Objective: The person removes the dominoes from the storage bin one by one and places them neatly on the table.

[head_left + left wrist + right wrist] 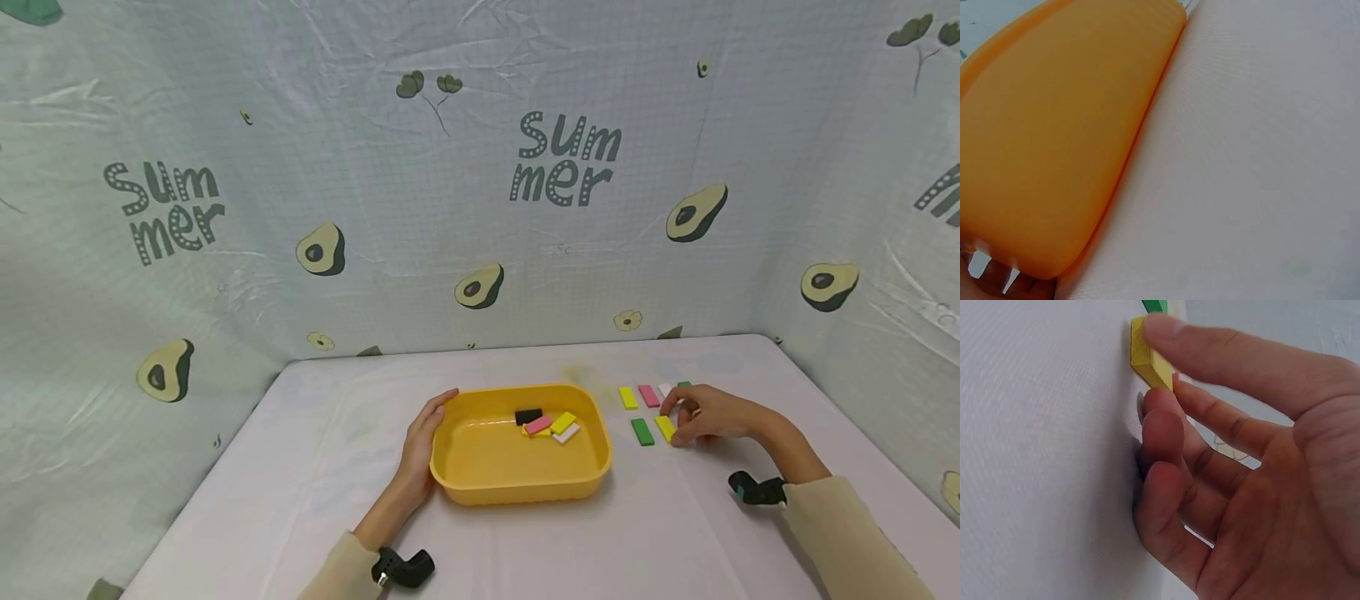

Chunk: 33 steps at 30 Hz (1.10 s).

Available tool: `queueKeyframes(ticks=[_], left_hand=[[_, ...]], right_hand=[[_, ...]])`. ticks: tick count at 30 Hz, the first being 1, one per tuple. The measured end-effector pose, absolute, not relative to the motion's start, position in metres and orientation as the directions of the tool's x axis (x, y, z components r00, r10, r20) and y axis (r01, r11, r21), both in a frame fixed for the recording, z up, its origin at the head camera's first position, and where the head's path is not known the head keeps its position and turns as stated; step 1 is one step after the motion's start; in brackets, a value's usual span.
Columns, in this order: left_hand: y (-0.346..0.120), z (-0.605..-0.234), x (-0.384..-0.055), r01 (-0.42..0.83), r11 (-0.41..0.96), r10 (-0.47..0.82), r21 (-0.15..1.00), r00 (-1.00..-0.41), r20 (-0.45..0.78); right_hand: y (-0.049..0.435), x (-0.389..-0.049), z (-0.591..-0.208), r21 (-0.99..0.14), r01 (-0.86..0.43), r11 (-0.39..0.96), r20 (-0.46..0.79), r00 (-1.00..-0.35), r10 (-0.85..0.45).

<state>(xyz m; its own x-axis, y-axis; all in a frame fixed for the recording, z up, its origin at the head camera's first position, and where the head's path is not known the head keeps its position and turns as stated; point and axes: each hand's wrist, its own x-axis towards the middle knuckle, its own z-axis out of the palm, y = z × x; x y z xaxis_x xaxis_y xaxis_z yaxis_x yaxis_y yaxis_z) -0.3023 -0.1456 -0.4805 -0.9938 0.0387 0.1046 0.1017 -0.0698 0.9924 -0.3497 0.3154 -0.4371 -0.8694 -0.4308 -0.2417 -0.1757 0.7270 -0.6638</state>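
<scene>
My left hand (422, 442) holds the left side of a yellow plastic tray (517, 493), its fingers against the outer wall. In the left wrist view, that tray wall (1054, 137) fills the upper left, with part of the hand at the bottom corner. Beyond the tray's right side, my right hand (716, 414) pinches a small flat yellow block (664, 428) between thumb and fingertips at the tabletop. The same yellow block (1141, 353) shows near the thumb tip in the right wrist view; the other fingers are curled beside it.
Inside the tray lie several blocks, among them a black block (528, 417), a pink block (538, 425) and a white block (567, 434). Around the right hand, a green block (642, 432), another yellow block (627, 397) and a pink block (648, 396) lie on the white-covered table (337, 417).
</scene>
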Motion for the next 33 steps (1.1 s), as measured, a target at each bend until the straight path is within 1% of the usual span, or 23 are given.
queueKeyframes(ticks=[3, 7, 10, 12, 16, 19, 22, 25, 27, 30, 33], left_hand=[[-0.146, -0.480, -0.302, 0.103, -0.064, 0.037, 0.993, -0.994, 0.105], [-0.146, -0.479, -0.303, 0.101, -0.067, 0.035, 0.993, -0.994, 0.103], [-0.147, -0.478, -0.303, 0.102, -0.066, 0.031, 0.993, -0.994, 0.104], [-0.147, -0.477, -0.303, 0.104, -0.063, 0.030, 0.993, -0.994, 0.107], [-0.147, -0.477, -0.301, 0.089, -0.052, 0.034, 0.995, -0.995, 0.091], [-0.147, -0.477, -0.299, 0.081, -0.037, 0.038, 0.996, -0.996, 0.082], [-0.148, -0.473, -0.300, 0.096, -0.038, 0.034, 0.995, -0.995, 0.097], [-0.148, -0.472, -0.301, 0.099, -0.038, 0.025, 0.994, -0.995, 0.100], [-0.147, -0.474, -0.301, 0.095, -0.027, 0.031, 0.995, -0.995, 0.095], [-0.145, -0.476, -0.299, 0.078, -0.032, 0.026, 0.996, -0.997, 0.078], [-0.144, -0.478, -0.299, 0.083, -0.040, 0.032, 0.996, -0.996, 0.084]], right_hand=[[0.315, -0.350, -0.435, -0.659, -0.182, 0.730, -0.239, -0.869, -0.432], [0.312, -0.349, -0.426, -0.603, -0.190, 0.775, -0.219, -0.894, -0.390], [0.306, -0.350, -0.417, -0.553, -0.218, 0.805, -0.166, -0.917, -0.362], [0.300, -0.350, -0.410, -0.534, -0.258, 0.805, -0.113, -0.922, -0.371], [0.282, -0.344, -0.392, -0.568, -0.345, 0.747, -0.009, -0.905, -0.425], [0.262, -0.335, -0.376, -0.599, -0.391, 0.699, 0.040, -0.886, -0.461], [0.235, -0.328, -0.360, -0.566, -0.454, 0.688, 0.082, -0.862, -0.501], [0.204, -0.325, -0.352, -0.516, -0.502, 0.694, 0.082, -0.835, -0.544], [0.182, -0.324, -0.351, -0.495, -0.515, 0.700, 0.051, -0.821, -0.569], [0.153, -0.323, -0.356, -0.503, -0.514, 0.695, -0.018, -0.798, -0.603], [0.134, -0.324, -0.366, -0.531, -0.483, 0.696, -0.091, -0.784, -0.614]])
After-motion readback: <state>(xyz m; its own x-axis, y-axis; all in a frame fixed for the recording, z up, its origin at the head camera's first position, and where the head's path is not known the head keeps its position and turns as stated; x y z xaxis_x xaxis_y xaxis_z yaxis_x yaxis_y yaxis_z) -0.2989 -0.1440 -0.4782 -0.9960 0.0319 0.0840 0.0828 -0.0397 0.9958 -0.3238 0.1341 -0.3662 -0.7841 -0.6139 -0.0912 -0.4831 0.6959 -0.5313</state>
